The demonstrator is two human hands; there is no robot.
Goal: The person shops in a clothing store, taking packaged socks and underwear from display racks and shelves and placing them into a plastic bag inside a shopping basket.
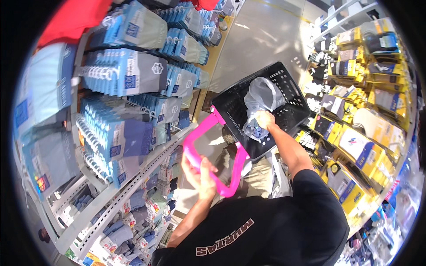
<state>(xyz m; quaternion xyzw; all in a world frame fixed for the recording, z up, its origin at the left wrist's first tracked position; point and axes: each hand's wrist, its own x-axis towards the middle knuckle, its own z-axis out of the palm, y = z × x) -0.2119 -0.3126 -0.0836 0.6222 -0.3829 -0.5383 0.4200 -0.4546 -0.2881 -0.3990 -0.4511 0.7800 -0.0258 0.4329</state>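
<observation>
At left, hung in rows: blue-carded packages (128, 73). Left of centre, wrapped by the curled left hand (202, 176): pink handle (191, 148), joined to black perforated basket (295, 106). Inside basket, gripped near its middle by the right hand (265, 119), with partly hidden fingertips: clear plastic bag (267, 94). At right, densely racked: yellow-carded packages (361, 148).

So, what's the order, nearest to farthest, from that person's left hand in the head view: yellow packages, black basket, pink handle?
1. Pink handle: touching the left hand.
2. Black basket: ahead, rightward.
3. Yellow packages: far right side.
</observation>
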